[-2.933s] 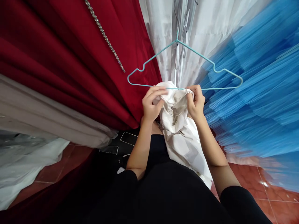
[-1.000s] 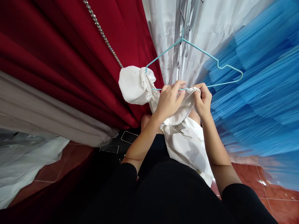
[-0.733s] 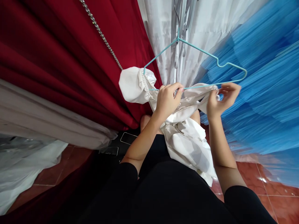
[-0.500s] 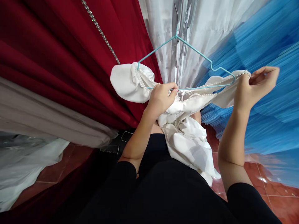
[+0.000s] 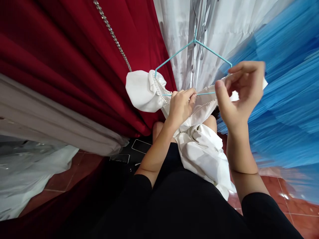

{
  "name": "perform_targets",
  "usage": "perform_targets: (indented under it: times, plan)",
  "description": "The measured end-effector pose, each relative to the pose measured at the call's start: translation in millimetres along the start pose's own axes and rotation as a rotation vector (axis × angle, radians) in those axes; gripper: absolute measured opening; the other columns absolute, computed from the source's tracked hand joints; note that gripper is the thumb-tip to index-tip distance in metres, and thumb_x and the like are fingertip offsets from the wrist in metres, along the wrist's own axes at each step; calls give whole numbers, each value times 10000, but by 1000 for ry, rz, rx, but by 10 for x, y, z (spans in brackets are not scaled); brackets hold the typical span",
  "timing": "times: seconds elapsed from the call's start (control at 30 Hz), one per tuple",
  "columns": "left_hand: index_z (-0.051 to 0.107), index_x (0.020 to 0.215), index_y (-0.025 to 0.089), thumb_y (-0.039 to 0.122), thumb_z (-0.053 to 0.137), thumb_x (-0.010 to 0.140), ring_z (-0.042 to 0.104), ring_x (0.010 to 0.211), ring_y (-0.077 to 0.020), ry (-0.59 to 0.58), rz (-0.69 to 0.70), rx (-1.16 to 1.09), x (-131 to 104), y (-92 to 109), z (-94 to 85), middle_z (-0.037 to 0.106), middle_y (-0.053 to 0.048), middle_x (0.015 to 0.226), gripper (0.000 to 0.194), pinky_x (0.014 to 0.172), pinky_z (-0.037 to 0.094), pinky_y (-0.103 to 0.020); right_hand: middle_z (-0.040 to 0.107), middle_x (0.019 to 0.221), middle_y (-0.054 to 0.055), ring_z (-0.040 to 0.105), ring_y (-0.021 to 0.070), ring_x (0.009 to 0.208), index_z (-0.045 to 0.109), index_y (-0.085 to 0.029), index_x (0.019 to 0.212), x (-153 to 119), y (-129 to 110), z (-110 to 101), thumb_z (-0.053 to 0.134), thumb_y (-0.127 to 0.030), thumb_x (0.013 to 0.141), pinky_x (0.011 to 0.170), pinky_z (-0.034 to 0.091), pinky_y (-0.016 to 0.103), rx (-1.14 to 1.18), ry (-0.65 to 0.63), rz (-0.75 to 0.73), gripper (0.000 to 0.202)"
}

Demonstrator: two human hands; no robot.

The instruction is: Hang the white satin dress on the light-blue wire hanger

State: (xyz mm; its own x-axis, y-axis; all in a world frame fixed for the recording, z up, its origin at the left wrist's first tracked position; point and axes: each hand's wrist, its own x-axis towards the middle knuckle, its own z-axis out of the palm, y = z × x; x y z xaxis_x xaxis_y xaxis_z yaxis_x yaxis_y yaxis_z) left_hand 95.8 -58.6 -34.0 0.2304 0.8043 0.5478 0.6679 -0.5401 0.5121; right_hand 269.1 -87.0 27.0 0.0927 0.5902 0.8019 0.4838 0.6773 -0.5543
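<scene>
A white dress [image 5: 201, 146] with a pearl-beaded neckline hangs on a light blue wire hanger [image 5: 175, 54], its skirt falling over my lap. One puffed sleeve sticks out at the left end of the hanger. My left hand [image 5: 181, 105] is closed on the beaded neckline near the middle, by the hanger's lower bar. In front of the right end of the hanger is my right hand [image 5: 240, 94], thumb and fingers apart, with nothing seen between them. It hides part of the right sleeve and the hanger's right corner.
Red fabric [image 5: 139, 36] with a beaded chain [image 5: 113, 35] hangs on the left, above greyish cloth [image 5: 62, 116]. White fabric and metal rails [image 5: 196, 56] stand behind the hanger. Blue tulle [image 5: 286, 99] fills the right. Phone-like dark rectangles [image 5: 141, 146] lie left of my lap.
My right hand has let go of the beaded right sleeve and moved left, its fingers spreading. The right side of the dress has slackened. My left hand keeps its hold, slightly further right.
</scene>
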Motion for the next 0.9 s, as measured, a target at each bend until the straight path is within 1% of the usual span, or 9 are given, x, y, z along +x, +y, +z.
perform_targets:
  times: [0.17,0.27,0.37,0.43,0.53,0.63,0.73,0.8,0.9]
  plan:
    - [671,965,238,180,585,1114,684,869,-262,17,-13,14,2,-3,11,786,-17,902,181,909,417,-417,585,683,-56,560,118,585,649,-269,1114,-132,339,-60,720,-587,1025,619,508,310,-41,-318,171,338]
    - [696,1025,232,203,567,1122,706,959,-280,1,-19,43,-7,17,15,797,-42,972,165,964,452,-429,668,716,-39,636,154,621,661,-257,1293,-228,501,-23,711,-530,1031,655,518,331,-71,-501,269,381]
    - [713,1140,243,115,500,1092,724,1108,-275,-22,-31,69,-24,23,46,818,-58,1127,253,1050,490,-431,674,718,-42,659,187,635,558,-260,1462,-410,525,151,625,-495,1068,666,513,353,-20,-606,363,463]
    - [714,1203,246,61,455,1060,718,1242,-258,-8,-1,68,-54,16,98,811,-66,1289,349,1121,503,-435,648,716,-46,640,191,630,530,-262,1453,-558,523,302,575,-491,1086,666,498,359,29,-539,393,435]
    - [729,1219,235,108,466,1066,584,1523,-269,117,77,79,-136,-37,205,696,-83,1563,330,1263,470,-507,624,763,-32,618,185,656,545,-266,1394,-735,525,499,551,-533,1097,679,491,366,76,-305,392,399]
    - [743,1235,239,204,491,1095,340,1715,-307,408,35,113,-210,-200,247,598,-75,1664,290,1355,377,-637,542,710,-57,539,159,603,565,-282,1329,-783,527,610,579,-601,1089,630,451,349,154,-212,397,400]
    - [726,1313,253,271,488,1120,254,1753,-326,667,-56,99,-181,-479,112,614,-79,1619,306,1355,353,-709,448,637,-82,461,131,559,600,-285,1199,-727,554,620,613,-647,1069,584,375,325,218,-187,407,385]
    - [705,1347,254,281,530,1105,363,1711,-330,732,-71,78,-90,-680,-65,667,-94,1541,300,1340,404,-671,417,611,-87,425,114,549,620,-277,1121,-682,592,575,626,-669,1057,575,338,313,214,-182,396,397]
    - [646,1377,222,180,544,1040,704,1411,-272,693,-8,-44,81,-938,-346,757,-96,1348,354,1241,553,-513,403,597,-87,391,101,548,647,-270,1088,-644,650,476,630,-668,1057,575,304,302,175,-204,373,400]
